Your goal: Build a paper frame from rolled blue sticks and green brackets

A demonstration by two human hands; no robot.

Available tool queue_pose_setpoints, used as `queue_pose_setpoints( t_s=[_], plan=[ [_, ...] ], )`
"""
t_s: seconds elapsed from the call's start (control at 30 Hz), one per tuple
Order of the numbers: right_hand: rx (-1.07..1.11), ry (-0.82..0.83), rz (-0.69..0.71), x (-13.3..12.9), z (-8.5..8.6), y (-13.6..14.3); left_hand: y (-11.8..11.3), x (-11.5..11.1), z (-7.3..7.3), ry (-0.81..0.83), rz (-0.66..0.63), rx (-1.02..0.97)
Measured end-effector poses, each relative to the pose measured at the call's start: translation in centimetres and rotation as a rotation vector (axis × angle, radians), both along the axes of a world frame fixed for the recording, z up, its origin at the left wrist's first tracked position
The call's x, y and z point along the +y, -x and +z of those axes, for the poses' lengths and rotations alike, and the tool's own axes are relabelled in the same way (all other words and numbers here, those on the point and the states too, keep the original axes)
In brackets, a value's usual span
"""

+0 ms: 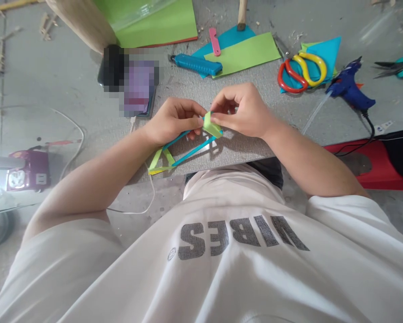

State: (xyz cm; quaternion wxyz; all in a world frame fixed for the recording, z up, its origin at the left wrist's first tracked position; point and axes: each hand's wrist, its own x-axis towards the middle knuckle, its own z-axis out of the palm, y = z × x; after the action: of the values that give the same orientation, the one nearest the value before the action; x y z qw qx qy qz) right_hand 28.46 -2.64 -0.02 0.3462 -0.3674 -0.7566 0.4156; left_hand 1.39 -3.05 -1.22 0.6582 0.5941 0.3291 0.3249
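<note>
Both hands meet over the near edge of the table at a folded paper frame [194, 150], made of thin blue strips with light green folded pieces at each end. My left hand [173, 121] pinches the frame near its right end, thumb and fingers closed. From the other side, the thumb and fingers of my right hand [243, 111] close on the green folded piece [212, 125] at that same end. The frame's left end, green with a bit of yellow, lies below my left wrist. My fingers partly hide the upper blue strip.
Beyond my hands lie a blue utility knife [198, 65], a green paper strip [247, 54] and a pink folding cutter [214, 41]. Scissors [302, 74], a blue glue gun [351, 87] and pliers [398, 67] are at right. A phone [139, 87] with a white cable sits at left.
</note>
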Motion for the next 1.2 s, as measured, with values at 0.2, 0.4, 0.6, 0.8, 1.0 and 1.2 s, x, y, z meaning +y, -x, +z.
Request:
queue_pose_setpoints(
  t_s=[0.2,0.4,0.6,0.8,1.0,1.2],
  plan=[
    [-0.051,0.070,-0.017,-0.4,-0.1,0.4,-0.2,-0.3,0.5,-0.010,0.044,0.112],
    [-0.051,0.034,-0.020,-0.4,-0.2,0.4,0.0,0.0,0.4,-0.034,0.063,0.183],
    [-0.045,-0.052,-0.021,-0.3,-0.6,0.3,-0.1,-0.1,0.7,-0.050,0.038,0.169],
    [-0.013,-0.114,-0.149,0.5,-1.2,0.0,-0.4,-0.3,1.0,-0.041,0.021,0.056],
    [-0.021,-0.076,-0.142,0.5,-1.2,-0.4,-0.6,-0.3,0.7,0.059,0.088,0.004],
    [0.055,0.090,0.075,0.0,-0.8,0.3,-0.4,-0.2,0.6,0.020,0.036,0.012]
  ],
)
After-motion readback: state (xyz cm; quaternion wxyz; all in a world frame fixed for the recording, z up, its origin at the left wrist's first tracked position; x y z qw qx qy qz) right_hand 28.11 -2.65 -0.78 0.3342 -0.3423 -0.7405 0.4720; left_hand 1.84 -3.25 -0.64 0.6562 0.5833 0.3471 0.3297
